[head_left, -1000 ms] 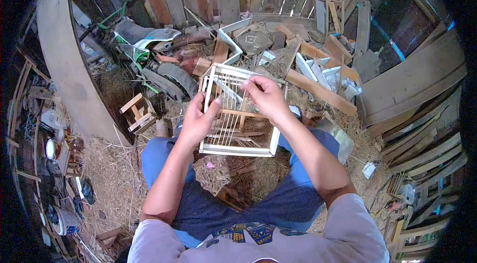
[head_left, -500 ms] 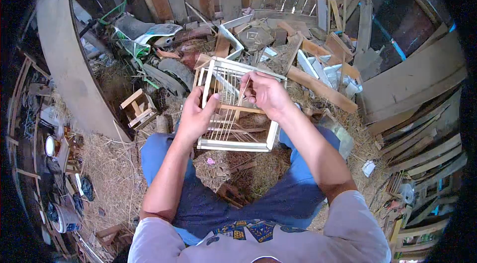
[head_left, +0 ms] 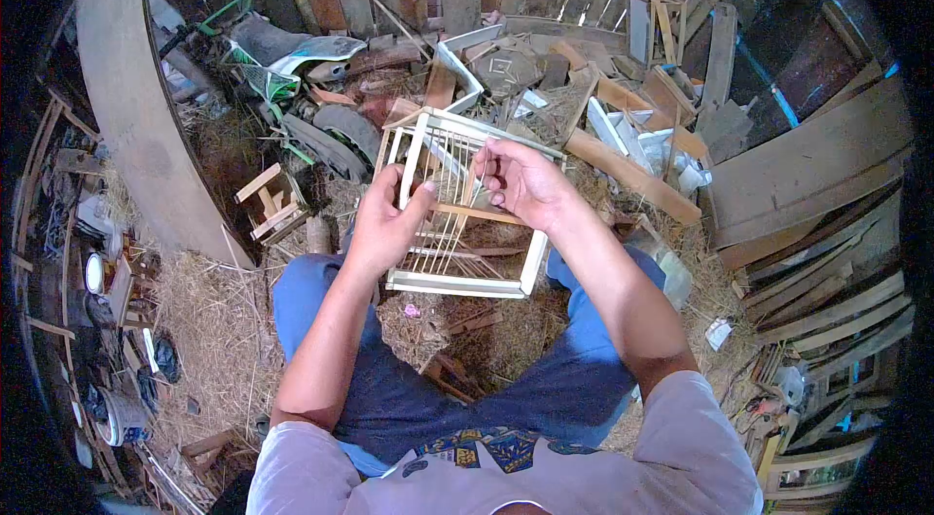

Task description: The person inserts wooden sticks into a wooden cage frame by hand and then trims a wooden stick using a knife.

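Note:
A pale wooden frame [head_left: 457, 286] with thin upright sticks and a brown crossbar [head_left: 477, 213] is held above my lap. My left hand [head_left: 391, 218] is closed round its left side, thumb on the near face and fingers behind. At the upper right of the sticks, my right hand [head_left: 520, 182] pinches a thin stick [head_left: 474, 186] between thumb and fingers. The sticks stand side by side in the left and middle part of the frame. The lower tip of the pinched stick is hard to make out.
Straw [head_left: 214, 320] covers the ground. A small wooden stool-like piece [head_left: 272, 204] lies left of my knees. Beyond the frame are scrap boards [head_left: 632, 177], a white angled piece [head_left: 462, 77] and a green-and-white motorbike [head_left: 282, 53]. A large curved panel [head_left: 146, 106] stands at left.
The frame has risen slightly from its position a second ago. My right hand has turned a little, its palm now showing more, and stays at the sticks. My left hand keeps its hold.

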Motion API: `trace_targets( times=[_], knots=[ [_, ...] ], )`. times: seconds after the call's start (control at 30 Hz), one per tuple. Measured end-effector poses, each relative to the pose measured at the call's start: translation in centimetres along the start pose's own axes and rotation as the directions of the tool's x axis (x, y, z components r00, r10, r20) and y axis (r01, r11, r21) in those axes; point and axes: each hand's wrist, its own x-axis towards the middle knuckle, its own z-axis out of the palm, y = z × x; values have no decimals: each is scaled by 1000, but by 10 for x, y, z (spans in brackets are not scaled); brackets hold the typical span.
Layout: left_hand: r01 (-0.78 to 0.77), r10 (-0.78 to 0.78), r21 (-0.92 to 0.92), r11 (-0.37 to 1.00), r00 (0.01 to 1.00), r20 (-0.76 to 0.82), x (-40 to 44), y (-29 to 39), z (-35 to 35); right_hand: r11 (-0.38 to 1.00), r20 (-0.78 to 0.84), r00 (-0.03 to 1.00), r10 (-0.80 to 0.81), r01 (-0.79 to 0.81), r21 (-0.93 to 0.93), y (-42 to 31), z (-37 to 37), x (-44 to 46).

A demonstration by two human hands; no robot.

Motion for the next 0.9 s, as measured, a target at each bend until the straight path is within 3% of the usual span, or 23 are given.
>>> trace_targets(
  times=[0.37,0.57,0.67,0.9],
  knots=[
    [2,-4,42,999,999,36,-1,5,0,994,-70,992,107,-105,22,-6,7,0],
    [26,-26,0,1000,999,21,0,1,1,992,-23,993,116,-114,58,-4,3,3],
    [29,-31,73,997,999,25,1,0,-1,990,0,993,121,-121,65,-3,-1,5],
    [-7,7,-7,1000,1000,24,2,-4,2,989,8,991,137,-137,54,-5,-2,5]
  ],
)
